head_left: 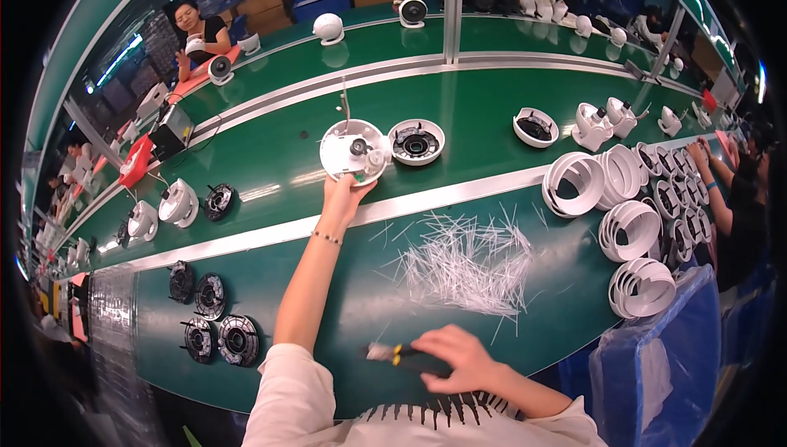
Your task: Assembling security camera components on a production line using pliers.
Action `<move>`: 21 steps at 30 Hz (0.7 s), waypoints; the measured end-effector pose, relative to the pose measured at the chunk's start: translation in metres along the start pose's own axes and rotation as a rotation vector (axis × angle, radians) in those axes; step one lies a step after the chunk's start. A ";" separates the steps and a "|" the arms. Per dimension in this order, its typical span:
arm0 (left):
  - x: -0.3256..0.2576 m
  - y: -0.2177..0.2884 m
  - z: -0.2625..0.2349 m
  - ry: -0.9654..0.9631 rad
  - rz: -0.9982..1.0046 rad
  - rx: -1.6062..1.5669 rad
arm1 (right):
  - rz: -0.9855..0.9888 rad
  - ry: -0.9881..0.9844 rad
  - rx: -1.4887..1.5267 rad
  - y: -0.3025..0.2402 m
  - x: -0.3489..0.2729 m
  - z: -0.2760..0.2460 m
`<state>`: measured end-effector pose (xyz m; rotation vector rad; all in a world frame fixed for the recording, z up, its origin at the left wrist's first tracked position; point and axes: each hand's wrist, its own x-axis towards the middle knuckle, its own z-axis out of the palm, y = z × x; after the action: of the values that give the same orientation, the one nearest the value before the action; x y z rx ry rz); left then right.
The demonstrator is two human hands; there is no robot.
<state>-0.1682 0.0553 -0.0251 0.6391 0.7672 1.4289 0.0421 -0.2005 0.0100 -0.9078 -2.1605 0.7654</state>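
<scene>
Near the upper centre of the frame, your left hand [348, 189] grips the lower edge of a white round housing [338, 156] over the green conveyor [283, 201]; the fingers beneath it are hidden. At lower centre, the fingers of your right hand [463, 358] are curled round the handles of pliers [398, 355]. A white-rimmed black part [416, 143] sits just right of the housing; thin white strips [467, 267] lie heaped at centre right.

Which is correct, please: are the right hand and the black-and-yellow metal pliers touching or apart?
Touching: the head view shows the right hand gripping the black-and-yellow metal pliers by their dark handle end.
</scene>
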 end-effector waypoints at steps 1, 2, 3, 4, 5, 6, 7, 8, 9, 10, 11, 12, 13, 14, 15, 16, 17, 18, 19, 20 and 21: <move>-0.014 0.005 0.001 -0.034 -0.011 0.066 | 0.217 0.081 0.261 -0.001 -0.002 -0.010; -0.024 0.010 0.001 -0.050 -0.026 0.109 | 0.349 0.137 0.576 0.009 -0.006 -0.013; -0.037 0.013 0.002 -0.074 -0.026 0.140 | 0.424 0.293 0.952 0.017 -0.007 -0.015; -0.049 0.018 0.009 -0.105 -0.030 0.170 | 0.456 0.284 1.110 0.023 0.001 -0.032; -0.060 0.025 0.010 -0.132 -0.066 0.208 | 0.507 0.282 1.175 0.017 0.014 -0.048; -0.068 0.027 0.015 -0.145 -0.079 0.245 | 0.496 0.268 1.234 0.019 0.025 -0.057; -0.077 0.027 0.017 -0.157 -0.093 0.282 | 0.485 0.253 1.292 0.022 0.034 -0.063; -0.082 0.026 0.019 -0.171 -0.106 0.286 | 0.473 0.201 1.346 0.026 0.042 -0.068; -0.088 0.025 0.019 -0.189 -0.111 0.292 | 0.461 0.150 1.398 0.030 0.050 -0.070; -0.094 0.025 0.019 -0.202 -0.113 0.297 | 0.476 0.097 1.417 0.031 0.058 -0.070; -0.097 0.023 0.016 -0.212 -0.137 0.304 | 0.525 0.053 1.453 0.032 0.066 -0.072; -0.101 0.022 0.013 -0.218 -0.147 0.304 | 0.574 0.009 1.490 0.033 0.071 -0.072; -0.103 0.022 0.012 -0.228 -0.144 0.367 | 0.579 0.019 1.488 0.033 0.075 -0.072; -0.106 0.022 0.011 -0.238 -0.140 0.430 | 0.614 -0.006 1.475 0.033 0.078 -0.072; -0.109 0.022 0.012 -0.253 -0.146 0.484 | 0.649 -0.031 1.461 0.032 0.080 -0.073; -0.112 0.024 0.013 -0.253 -0.148 0.481 | 0.681 -0.064 1.448 0.032 0.082 -0.073; -0.115 0.024 0.015 -0.282 -0.110 0.485 | 0.699 -0.081 1.431 0.031 0.084 -0.073; -0.117 0.025 0.015 -0.311 -0.073 0.488 | 0.703 -0.082 1.429 0.029 0.085 -0.074; -0.117 0.026 0.014 -0.308 -0.075 0.484 | 0.705 -0.087 1.401 0.028 0.086 -0.074; -0.116 0.027 0.013 -0.329 -0.061 0.493 | 0.707 -0.091 1.373 0.027 0.088 -0.074; -0.115 0.027 0.012 -0.351 -0.046 0.503 | 0.713 -0.095 1.372 0.027 0.089 -0.074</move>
<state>-0.1741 -0.0574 0.0130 1.2149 0.8554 1.0399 0.0604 -0.0976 0.0662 -0.7774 -0.8183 2.2129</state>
